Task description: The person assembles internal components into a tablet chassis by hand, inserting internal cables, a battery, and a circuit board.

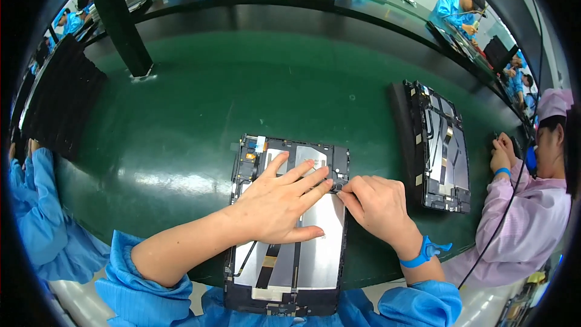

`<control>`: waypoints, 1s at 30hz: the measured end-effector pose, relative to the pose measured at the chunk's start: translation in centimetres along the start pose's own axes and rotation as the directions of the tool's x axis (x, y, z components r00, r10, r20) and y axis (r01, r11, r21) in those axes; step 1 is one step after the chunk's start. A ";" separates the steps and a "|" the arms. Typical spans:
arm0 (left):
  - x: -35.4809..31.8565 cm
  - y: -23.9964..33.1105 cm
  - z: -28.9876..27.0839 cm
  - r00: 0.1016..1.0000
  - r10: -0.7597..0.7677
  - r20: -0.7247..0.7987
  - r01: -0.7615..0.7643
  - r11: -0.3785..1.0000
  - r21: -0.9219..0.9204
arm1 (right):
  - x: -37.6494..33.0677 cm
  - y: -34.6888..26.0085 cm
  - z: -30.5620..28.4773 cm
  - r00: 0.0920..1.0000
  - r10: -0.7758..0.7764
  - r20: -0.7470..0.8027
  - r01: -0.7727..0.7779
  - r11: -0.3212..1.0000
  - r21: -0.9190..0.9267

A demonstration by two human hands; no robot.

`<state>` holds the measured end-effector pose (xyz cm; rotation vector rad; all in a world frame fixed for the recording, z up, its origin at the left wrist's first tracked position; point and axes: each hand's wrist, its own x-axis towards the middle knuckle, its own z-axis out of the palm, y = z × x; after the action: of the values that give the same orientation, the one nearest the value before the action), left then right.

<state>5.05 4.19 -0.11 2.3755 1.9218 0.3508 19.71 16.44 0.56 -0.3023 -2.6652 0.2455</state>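
An opened tablet lies in front of me at the table's near edge, its silver inner plate, black frame and flat ribbon cables showing. My left hand rests across its upper half with the fingers spread, covering part of the inside. At the tablet's right edge, my right hand is closed in a pinch, thumb and forefinger together by a small black part. Whatever sits between those fingertips is too small or hidden to make out. A blue wrist strap is round my right wrist.
On the green table, a stack of similar opened tablets stands to the right. Black panels are piled at the far left. A dark post rises at the back left. A person in pink works at the right.
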 end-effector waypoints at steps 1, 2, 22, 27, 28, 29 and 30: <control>0.0 0.0 0.0 1.000 -0.004 0.000 0.004 1.000 -0.002 | 0.2 0.0 0.0 1.000 -0.013 0.023 0.014 1.000 -0.022; 0.0 -0.1 0.1 1.000 -0.005 0.006 0.005 1.000 -0.006 | 0.2 0.1 0.0 1.000 -0.009 0.027 0.010 1.000 -0.017; -4.7 -0.3 -3.6 0.867 -0.306 -0.394 0.272 0.952 -0.143 | 4.2 -2.3 -2.0 0.979 -0.075 0.188 0.073 0.997 0.015; -13.4 3.5 -2.8 0.773 -0.570 -0.277 0.483 0.813 -0.325 | 7.2 -6.1 2.0 0.755 -0.580 0.305 0.364 0.759 0.540; -14.3 4.8 -2.1 0.761 -0.592 -0.267 0.506 0.798 -0.327 | 7.7 -6.5 2.1 0.740 -0.599 0.305 0.378 0.746 0.549; -14.8 5.9 -1.7 0.754 -0.596 -0.276 0.499 0.793 -0.348 | 8.2 -6.8 2.2 0.702 -0.627 0.338 0.382 0.732 0.564; -15.2 6.9 -1.3 0.738 -0.612 -0.284 0.495 0.777 -0.388 | 8.5 -7.1 2.3 0.659 -0.655 0.370 0.383 0.715 0.584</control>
<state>8.43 -12.22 0.45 1.5082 2.4268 1.0382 9.98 11.46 3.53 0.8540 -2.9635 0.8691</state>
